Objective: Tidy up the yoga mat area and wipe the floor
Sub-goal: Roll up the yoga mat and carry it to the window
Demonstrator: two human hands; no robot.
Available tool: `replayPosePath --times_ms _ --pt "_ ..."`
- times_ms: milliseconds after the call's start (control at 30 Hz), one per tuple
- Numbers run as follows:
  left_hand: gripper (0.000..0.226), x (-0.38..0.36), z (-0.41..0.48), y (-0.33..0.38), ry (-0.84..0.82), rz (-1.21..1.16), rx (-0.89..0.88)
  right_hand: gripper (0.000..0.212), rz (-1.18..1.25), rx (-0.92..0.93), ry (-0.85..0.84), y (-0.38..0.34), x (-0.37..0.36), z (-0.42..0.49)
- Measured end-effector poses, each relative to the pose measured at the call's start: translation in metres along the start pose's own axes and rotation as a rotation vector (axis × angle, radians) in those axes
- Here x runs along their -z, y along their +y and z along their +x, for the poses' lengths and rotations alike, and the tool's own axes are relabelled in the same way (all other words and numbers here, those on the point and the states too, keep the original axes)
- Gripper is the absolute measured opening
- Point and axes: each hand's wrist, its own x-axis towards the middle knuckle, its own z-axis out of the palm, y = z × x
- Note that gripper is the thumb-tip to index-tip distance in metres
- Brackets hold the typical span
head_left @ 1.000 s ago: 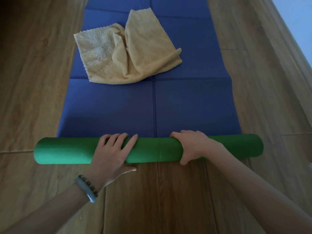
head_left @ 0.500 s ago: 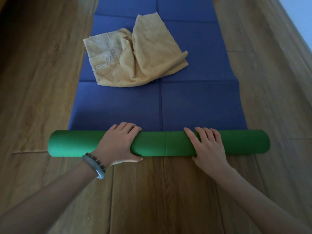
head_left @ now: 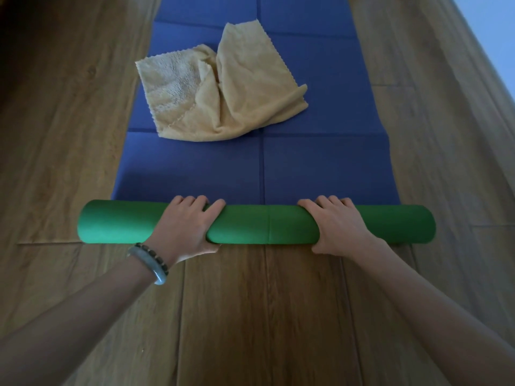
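Observation:
A blue yoga mat (head_left: 320, 168) lies flat on the wooden floor, running away from me. Its near end is wound into a green roll (head_left: 264, 224) that lies crosswise. My left hand (head_left: 186, 227), with a bracelet at the wrist, grips the roll left of centre: fingers curl over the top and the thumb sits on the near side. My right hand (head_left: 340, 227) grips it the same way right of centre. A crumpled beige towel (head_left: 223, 101) rests on the flat part of the mat, beyond the roll and apart from both hands.
Wooden floor planks (head_left: 250, 316) surround the mat on the left, right and near side. A pale wall (head_left: 496, 23) runs along the far right edge, beside a wooden skirting strip.
The green roll has moved away from me along the mat, closer to the towel. My right hand shifted outward along the roll and both hands took a new hold over its top.

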Motion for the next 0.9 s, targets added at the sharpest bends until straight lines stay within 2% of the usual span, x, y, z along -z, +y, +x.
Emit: replayPosePath --times_ms 367,500,600,800,900 --pt "0.083 -0.011 -0.079 0.037 -0.013 -0.129 -0.043 0.091 0.043 0.087 -0.228 -0.029 -0.021 -0.068" --pt "0.093 -0.012 -0.076 0.038 0.045 -0.112 -0.015 0.091 0.097 0.108 -0.321 -0.023 -0.014 -0.053" --pt "0.103 -0.013 -0.077 0.045 0.027 -0.078 -0.052 0.093 0.115 0.133 -0.405 -0.018 -0.01 -0.041" --pt "0.092 -0.009 -0.065 0.045 0.048 -0.093 -0.029 0.084 0.304 0.106 -0.7 -0.007 0.009 -0.01" --pt "0.088 -0.007 -0.055 0.039 -0.008 -0.094 -0.027 0.085 0.413 0.082 -0.662 -0.003 0.011 -0.011"
